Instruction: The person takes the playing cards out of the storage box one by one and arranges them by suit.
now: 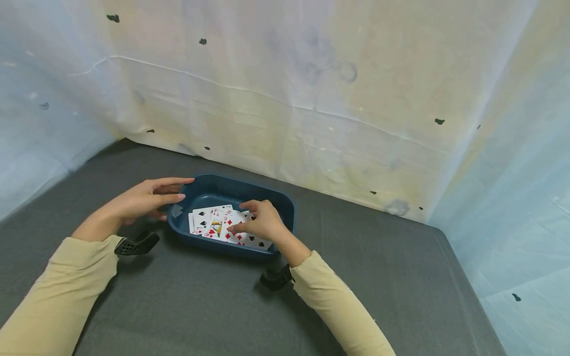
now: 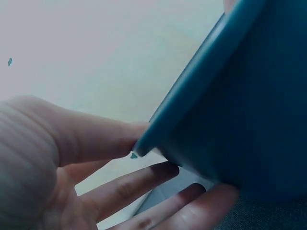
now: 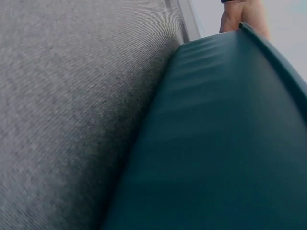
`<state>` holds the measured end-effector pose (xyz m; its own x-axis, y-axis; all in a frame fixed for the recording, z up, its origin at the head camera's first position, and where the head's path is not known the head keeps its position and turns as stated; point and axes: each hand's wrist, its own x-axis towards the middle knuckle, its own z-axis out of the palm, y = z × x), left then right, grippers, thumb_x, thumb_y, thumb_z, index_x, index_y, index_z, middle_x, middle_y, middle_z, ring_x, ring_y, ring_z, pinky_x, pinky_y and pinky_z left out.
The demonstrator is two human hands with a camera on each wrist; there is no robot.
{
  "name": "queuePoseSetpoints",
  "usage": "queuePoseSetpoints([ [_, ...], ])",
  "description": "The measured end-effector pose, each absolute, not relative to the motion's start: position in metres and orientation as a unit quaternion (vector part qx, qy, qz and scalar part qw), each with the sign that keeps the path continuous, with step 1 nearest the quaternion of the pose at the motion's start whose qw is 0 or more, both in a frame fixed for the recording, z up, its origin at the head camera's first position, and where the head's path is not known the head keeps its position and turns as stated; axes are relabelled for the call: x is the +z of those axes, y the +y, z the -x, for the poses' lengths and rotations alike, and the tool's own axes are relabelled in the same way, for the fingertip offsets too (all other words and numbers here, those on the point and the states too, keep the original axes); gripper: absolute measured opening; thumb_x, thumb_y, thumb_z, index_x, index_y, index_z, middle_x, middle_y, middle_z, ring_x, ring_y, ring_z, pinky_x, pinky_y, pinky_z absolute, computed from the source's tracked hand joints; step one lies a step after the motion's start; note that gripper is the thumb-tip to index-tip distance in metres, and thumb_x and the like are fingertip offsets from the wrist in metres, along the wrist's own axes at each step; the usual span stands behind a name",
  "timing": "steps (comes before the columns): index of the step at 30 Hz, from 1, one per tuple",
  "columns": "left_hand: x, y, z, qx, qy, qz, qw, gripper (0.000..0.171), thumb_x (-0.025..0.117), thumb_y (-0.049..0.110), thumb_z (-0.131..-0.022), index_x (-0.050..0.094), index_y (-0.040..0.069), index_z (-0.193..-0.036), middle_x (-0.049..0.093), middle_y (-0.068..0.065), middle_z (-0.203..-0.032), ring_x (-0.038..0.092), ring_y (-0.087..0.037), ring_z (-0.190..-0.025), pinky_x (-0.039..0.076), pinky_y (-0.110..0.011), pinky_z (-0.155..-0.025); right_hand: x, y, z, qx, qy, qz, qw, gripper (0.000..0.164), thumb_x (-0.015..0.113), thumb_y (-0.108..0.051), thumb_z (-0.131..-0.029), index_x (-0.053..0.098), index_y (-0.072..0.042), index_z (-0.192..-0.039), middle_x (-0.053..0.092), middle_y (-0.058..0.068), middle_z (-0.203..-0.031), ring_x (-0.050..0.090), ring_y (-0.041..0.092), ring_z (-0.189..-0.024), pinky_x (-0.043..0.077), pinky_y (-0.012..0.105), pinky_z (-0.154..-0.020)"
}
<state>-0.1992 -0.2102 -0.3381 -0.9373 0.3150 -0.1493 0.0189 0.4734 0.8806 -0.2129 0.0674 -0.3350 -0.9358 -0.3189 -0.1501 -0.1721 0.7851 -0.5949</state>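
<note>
A dark blue plastic bin with rounded corners stands on the grey table, with several playing cards spread face up in it. Spades and diamonds show, along with a queen. My left hand holds the bin's left end. In the left wrist view the thumb meets the rim and the other fingers lie against the outer wall. Inside the bin, my right hand is over the cards, thumb and fingers bent and apart. Whether it pinches a card is hidden. The right wrist view shows mostly the bin's outer side.
A grey cloth-like surface covers the table. Pale patterned curtain hangs close behind the bin and along both sides. Each wrist carries a black device, the left one and the right one.
</note>
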Motion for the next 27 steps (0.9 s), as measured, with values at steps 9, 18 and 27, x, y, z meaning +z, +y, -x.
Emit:
queuePoseSetpoints([
  [9,-0.336,-0.2083,0.1997,0.511,0.839,-0.094,0.16,0.061,0.051,0.03,-0.1,0.025,0.015,-0.153,0.024,-0.031,-0.152,0.038,-0.045,-0.132,0.055,-0.042,-0.083,-0.3398,0.0667,0.2106,-0.215,0.957,0.131,0.142,0.065,0.086,-0.035,-0.07,0.062,-0.02,-0.128,0.051,0.007,-0.118,0.04,0.019,-0.105,0.038,0.031,-0.08],
  [18,-0.3361,-0.2065,0.2019,0.513,0.837,-0.092,0.164,0.062,0.052,0.034,-0.099,0.025,0.018,-0.153,0.024,-0.03,-0.152,0.036,-0.045,-0.134,0.054,-0.045,-0.085,-0.3398,0.0685,0.2093,-0.196,0.96,0.148,0.133,0.057,0.085,-0.031,-0.072,0.063,-0.019,-0.123,0.053,0.006,-0.118,0.042,0.019,-0.107,0.039,0.033,-0.088],
  [27,-0.3388,-0.2076,0.2024,0.509,0.839,-0.092,0.167,0.062,0.051,0.032,-0.1,0.024,0.018,-0.153,0.023,-0.03,-0.153,0.033,-0.046,-0.135,0.054,-0.046,-0.086,-0.3393,0.0731,0.2089,-0.349,0.914,0.156,0.137,0.047,0.085,-0.019,-0.073,0.067,-0.015,-0.116,0.058,0.007,-0.125,0.056,0.022,-0.108,0.048,0.03,-0.083],
])
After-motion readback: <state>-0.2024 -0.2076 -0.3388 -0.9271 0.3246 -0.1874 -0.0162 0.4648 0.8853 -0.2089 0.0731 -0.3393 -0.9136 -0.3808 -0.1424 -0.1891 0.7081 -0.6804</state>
